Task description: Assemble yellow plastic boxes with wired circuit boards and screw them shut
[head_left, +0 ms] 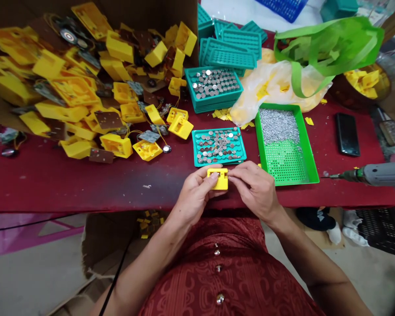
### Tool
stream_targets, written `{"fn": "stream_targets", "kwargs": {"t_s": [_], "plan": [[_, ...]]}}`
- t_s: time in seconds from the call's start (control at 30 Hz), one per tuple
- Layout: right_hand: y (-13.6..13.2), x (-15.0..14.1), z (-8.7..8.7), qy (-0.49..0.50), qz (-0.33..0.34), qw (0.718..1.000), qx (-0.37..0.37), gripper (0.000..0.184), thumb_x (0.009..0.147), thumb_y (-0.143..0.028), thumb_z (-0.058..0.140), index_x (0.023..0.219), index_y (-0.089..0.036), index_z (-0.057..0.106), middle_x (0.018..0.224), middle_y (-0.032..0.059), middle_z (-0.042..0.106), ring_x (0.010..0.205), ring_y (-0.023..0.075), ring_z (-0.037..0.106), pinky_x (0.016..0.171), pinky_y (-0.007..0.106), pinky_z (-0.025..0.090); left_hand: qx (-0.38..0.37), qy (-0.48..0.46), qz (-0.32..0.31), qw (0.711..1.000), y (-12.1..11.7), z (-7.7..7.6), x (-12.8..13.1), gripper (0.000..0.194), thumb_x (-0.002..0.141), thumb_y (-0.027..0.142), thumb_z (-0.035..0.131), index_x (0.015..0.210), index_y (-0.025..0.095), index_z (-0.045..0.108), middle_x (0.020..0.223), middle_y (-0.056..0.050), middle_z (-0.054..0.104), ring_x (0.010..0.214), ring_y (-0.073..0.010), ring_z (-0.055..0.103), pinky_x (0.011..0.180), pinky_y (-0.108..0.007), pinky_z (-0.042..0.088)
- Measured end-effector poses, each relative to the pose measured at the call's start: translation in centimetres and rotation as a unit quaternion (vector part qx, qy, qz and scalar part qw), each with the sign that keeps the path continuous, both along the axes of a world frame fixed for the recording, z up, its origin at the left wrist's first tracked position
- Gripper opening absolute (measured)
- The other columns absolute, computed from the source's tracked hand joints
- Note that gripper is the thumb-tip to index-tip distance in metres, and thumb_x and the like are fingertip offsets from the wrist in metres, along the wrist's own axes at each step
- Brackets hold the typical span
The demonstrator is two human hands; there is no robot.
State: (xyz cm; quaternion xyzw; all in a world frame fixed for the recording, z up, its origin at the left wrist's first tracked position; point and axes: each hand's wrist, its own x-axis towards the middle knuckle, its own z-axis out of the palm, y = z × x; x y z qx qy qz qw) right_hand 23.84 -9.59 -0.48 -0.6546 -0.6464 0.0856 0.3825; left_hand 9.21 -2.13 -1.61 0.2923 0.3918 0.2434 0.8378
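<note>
A small yellow plastic housing [218,179] is held between both hands just over the near edge of the red table [69,180]. My left hand [196,193] grips its left side with thumb on top. My right hand [255,189] pinches its right side with curled fingers. Directly behind the hands lies a teal tray [219,146] holding several round silver button cells.
A big heap of yellow housings with circuit boards [85,83] fills the left. Stacked teal trays [213,87] stand behind. A green tray of small metal pieces [285,142], a phone [347,134], a green bag [322,48] and an electric screwdriver [371,174] lie to the right.
</note>
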Motion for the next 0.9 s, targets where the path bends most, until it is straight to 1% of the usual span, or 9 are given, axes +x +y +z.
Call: {"fn": "stream_targets", "kwargs": {"t_s": [0.13,0.2,0.27,0.33,0.4,0.5,0.6,0.73,0.9], "plan": [[0.0,0.4,-0.5,-0.009,0.046,0.999,0.013,0.018,0.094,-0.011,0.053,0.097,-0.014,0.070,0.088,0.0080,0.068,0.081,0.0142,0.064,0.073,0.028,0.055,0.001,-0.002,0.000,1.000,0.2,-0.1,0.0,0.036,0.071,0.031,0.083,0.102,0.015,0.072,0.093,-0.005,0.074,0.076,-0.0141,0.067,0.066,-0.025,0.059],[0.0,0.8,-0.7,0.003,0.080,0.997,0.012,0.018,0.094,-0.010,0.052,0.098,-0.014,0.069,0.090,0.0077,0.067,0.083,0.0141,0.064,0.075,0.028,0.056,0.000,-0.006,-0.003,1.000,0.1,-0.2,0.0,0.037,0.071,0.030,0.083,0.103,0.014,0.071,0.092,-0.005,0.074,0.073,-0.0125,0.067,0.066,-0.023,0.058],[0.0,1.2,-0.8,0.026,0.094,0.995,0.009,0.016,0.094,-0.010,0.054,0.097,-0.014,0.069,0.091,0.0072,0.067,0.084,0.0135,0.064,0.076,0.028,0.055,0.001,-0.010,-0.005,1.000,0.1,-0.3,0.1,0.036,0.072,0.030,0.082,0.102,0.013,0.071,0.092,-0.005,0.075,0.072,-0.0123,0.068,0.066,-0.023,0.058],[0.0,1.3,-0.6,0.055,0.074,0.996,0.005,0.014,0.092,-0.009,0.056,0.097,-0.015,0.068,0.091,0.0059,0.068,0.085,0.0126,0.065,0.078,0.027,0.055,0.006,-0.013,-0.007,1.000,0.2,-0.2,0.2,0.036,0.073,0.030,0.081,0.102,0.014,0.069,0.093,-0.006,0.075,0.073,-0.0143,0.070,0.066,-0.025,0.058],[-0.1,1.3,-0.3,0.072,0.024,0.997,0.006,0.013,0.092,-0.009,0.057,0.098,-0.016,0.067,0.092,0.0048,0.070,0.087,0.0121,0.065,0.079,0.027,0.053,0.011,-0.016,-0.010,1.000,0.4,-0.1,0.2,0.036,0.073,0.031,0.081,0.103,0.014,0.068,0.092,-0.006,0.076,0.073,-0.0165,0.072,0.067,-0.027,0.059],[-0.1,1.0,0.2,0.057,-0.033,0.998,0.010,0.010,0.092,-0.011,0.059,0.096,-0.017,0.066,0.091,0.0034,0.070,0.086,0.0122,0.064,0.079,0.027,0.051,0.007,-0.024,-0.031,0.999,0.9,0.1,0.3,0.038,0.072,0.030,0.081,0.103,0.013,0.066,0.089,-0.007,0.076,0.072,-0.0183,0.074,0.067,-0.027,0.059],[-0.1,0.7,0.4,0.039,-0.037,0.999,0.004,0.008,0.092,-0.012,0.060,0.092,-0.017,0.066,0.087,0.0029,0.069,0.083,0.0124,0.063,0.077,0.027,0.050,0.004,-0.032,-0.057,0.998,1.3,0.2,0.4,0.038,0.073,0.030,0.081,0.104,0.014,0.067,0.093,-0.007,0.076,0.075,-0.0170,0.073,0.065,-0.024,0.059],[-0.3,0.7,0.5,0.034,-0.030,0.999,-0.018,0.004,0.090,-0.011,0.062,0.090,-0.014,0.065,0.087,0.0054,0.068,0.083,0.0138,0.063,0.077,0.027,0.050,0.007,-0.024,-0.080,0.996,1.2,0.4,0.5,0.034,0.076,0.029,0.079,0.106,0.015,0.069,0.099,-0.006,0.075,0.078,-0.0140,0.071,0.068,-0.022,0.058],[-0.7,0.7,-0.1,0.014,-0.044,0.999,-0.025,0.007,0.089,-0.012,0.063,0.083,-0.015,0.062,0.081,0.0028,0.064,0.076,0.0132,0.060,0.070,0.026,0.048,0.002,-0.022,-0.130,0.991,0.6,0.9,0.7,0.038,0.076,0.027,0.079,0.109,0.015,0.067,0.100,-0.007,0.076,0.085,-0.0181,0.074,0.073,-0.025,0.061]]}}
